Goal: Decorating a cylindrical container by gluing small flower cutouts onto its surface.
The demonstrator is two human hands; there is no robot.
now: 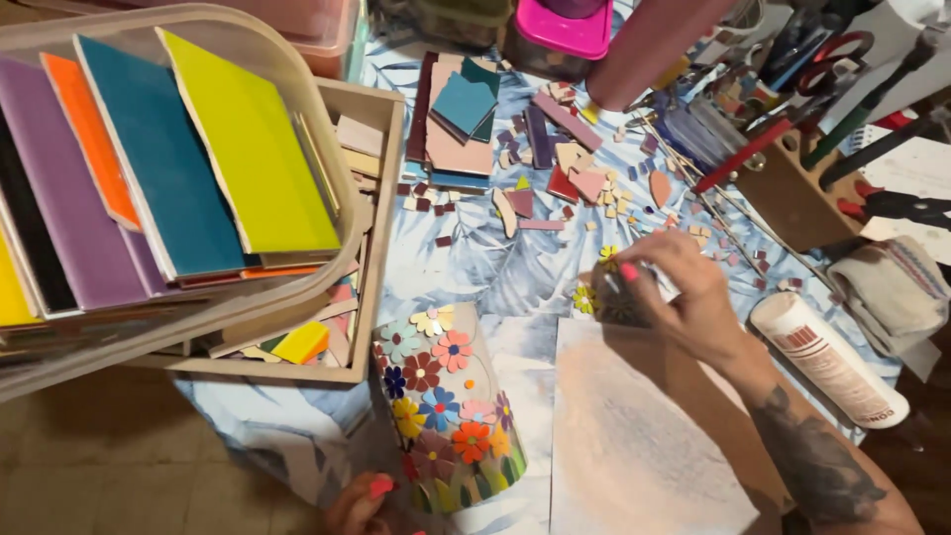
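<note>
Here the mosaic vase (451, 411) lies on its side near the front edge of the table, on a pale blue leaf-print cloth (475, 258). Its curved surface is covered with small glossy tile flowers in red, orange, blue, yellow, pink and maroon, set against a grey ground. The left hand (359, 503) touches the vase's lower end at the bottom of the view; only a few fingers show, so its grip cannot be told. The right hand (684, 292) rests further back, fingertips pressed together around a small dark piece decorated with flowers (612, 302). Just beside it lies a flat board with a chalky pink surface (634, 436), and a white glue tube (827, 357) lies to its right. Loose tile chips (584, 183) scatter across the cloth. A plastic tub (297, 69) holds smooth coloured tiles upright at the left.
</note>
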